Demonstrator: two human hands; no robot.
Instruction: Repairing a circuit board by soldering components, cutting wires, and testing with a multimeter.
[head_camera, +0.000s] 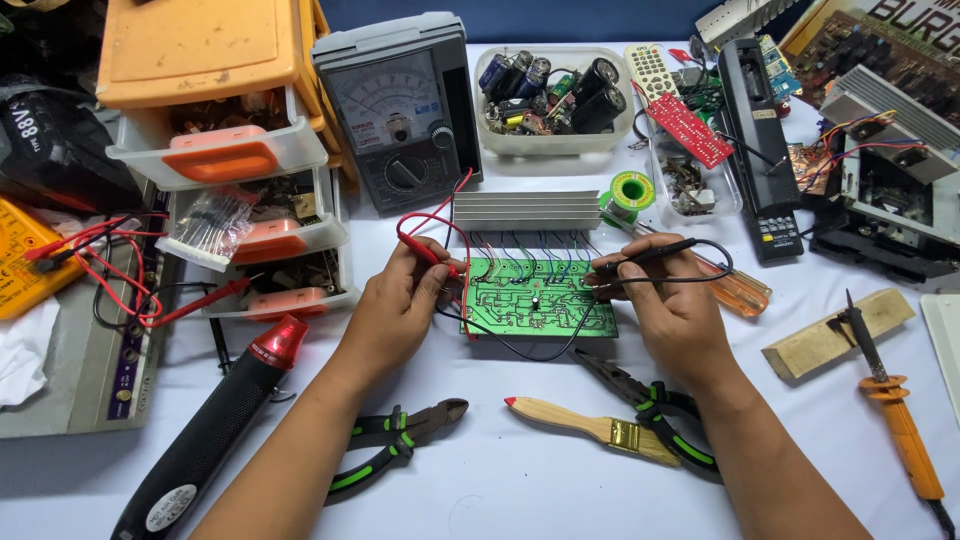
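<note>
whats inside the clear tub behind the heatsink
The clear tub holds a heap of cylindrical capacitors, dark and blue, with smaller parts mixed in. Whatever lies at the bottom is covered by the pile on top.

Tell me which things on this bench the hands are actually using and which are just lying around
In use: left hand with red probe, right hand with black probe, green circuit board, analogue meter.
Lying about: side cutters, paintbrush, soldering iron, solder reel.

Ahead of my hands stands the grey meter (403, 105) with its pale dial face. My heat gun (215, 430) bears a white oval label. A dark printed box (880, 45) sits far right.
</note>
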